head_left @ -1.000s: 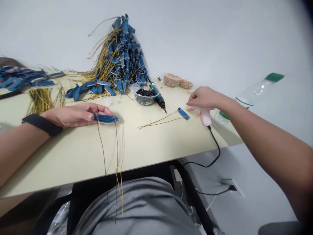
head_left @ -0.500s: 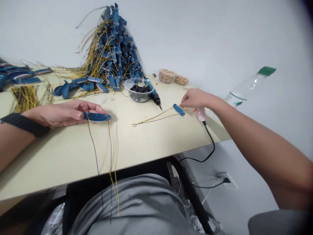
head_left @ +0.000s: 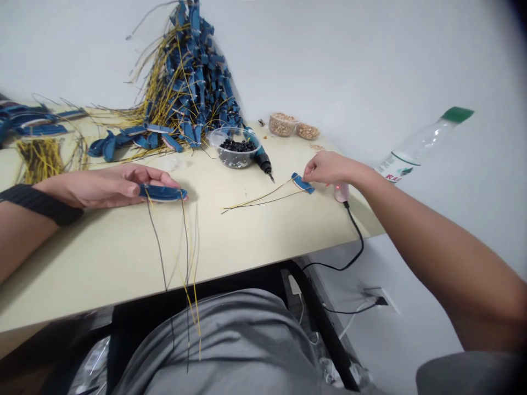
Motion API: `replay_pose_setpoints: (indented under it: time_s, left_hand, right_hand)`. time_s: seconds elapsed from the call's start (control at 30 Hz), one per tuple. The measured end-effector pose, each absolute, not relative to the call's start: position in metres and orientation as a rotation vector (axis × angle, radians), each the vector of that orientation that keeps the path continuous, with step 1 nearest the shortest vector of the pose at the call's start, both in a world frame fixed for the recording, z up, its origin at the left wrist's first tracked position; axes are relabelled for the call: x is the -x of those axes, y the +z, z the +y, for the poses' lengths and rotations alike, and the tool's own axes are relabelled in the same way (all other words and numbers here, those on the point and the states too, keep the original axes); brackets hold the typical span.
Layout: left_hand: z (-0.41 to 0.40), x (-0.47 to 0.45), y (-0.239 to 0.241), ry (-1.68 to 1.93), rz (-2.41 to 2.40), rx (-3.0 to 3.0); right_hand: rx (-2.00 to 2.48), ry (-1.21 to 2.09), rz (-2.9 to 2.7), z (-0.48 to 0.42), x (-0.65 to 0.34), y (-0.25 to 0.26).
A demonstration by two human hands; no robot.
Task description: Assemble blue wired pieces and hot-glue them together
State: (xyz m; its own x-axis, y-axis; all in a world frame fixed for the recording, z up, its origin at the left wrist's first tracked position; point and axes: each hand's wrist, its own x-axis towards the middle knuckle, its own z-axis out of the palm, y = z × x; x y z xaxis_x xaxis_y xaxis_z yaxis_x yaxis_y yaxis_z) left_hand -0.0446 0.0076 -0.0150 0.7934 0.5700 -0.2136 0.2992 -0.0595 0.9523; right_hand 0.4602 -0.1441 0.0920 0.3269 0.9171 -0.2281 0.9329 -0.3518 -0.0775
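My left hand point(head_left: 102, 189) lies on the cream table top point(head_left: 255, 236) and grips a curved blue strip point(head_left: 162, 192) between thumb and fingers, with thin yellow and black wires hanging from it over the table edge. My right hand point(head_left: 331, 169) has its fingertips on a small blue tab point(head_left: 302, 182), whose two long wires point(head_left: 263, 199) stretch left across the table. Just behind those fingers stands a pale pink corded tool point(head_left: 341, 192), partly hidden by the hand.
A tall heap of blue pieces with yellow wires point(head_left: 189, 82) stands against the wall. Nearby are a plastic tub of black bits point(head_left: 234, 153), a pen-shaped rotary tool point(head_left: 262, 163) and tubs of tan granules point(head_left: 282, 124). A black cord point(head_left: 358, 247) drops to a wall socket.
My right hand has moved left and its fingertips now rest on the blue tab. The view has tilted slightly, shifting the table in the frame. My left hand has stayed on its strip.
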Motion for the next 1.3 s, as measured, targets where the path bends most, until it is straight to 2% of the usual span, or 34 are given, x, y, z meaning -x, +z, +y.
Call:
replay_pose_setpoints:
  time_s: [0.67,0.93,1.1,1.3]
  left_hand:
    - [0.005,0.044,-0.013,0.239,0.714,-1.662]
    - [0.007,0.042,-0.016,0.251,0.712,-1.618]
    - [0.0,0.038,-0.012,0.273,0.658,-1.573]
    - [-0.002,0.028,-0.024,0.269,0.384,-1.416]
  right_hand:
    - [-2.461,-0.346,1.816,-0.15,-0.442,0.104]
    - [-2.361,-0.19,1.909,-0.145,-0.429,0.117]
    - [-2.319,-0.048,1.928,-0.128,-0.419,0.147]
    - [-2.296,0.106,2.017,-0.086,-0.4,0.218]
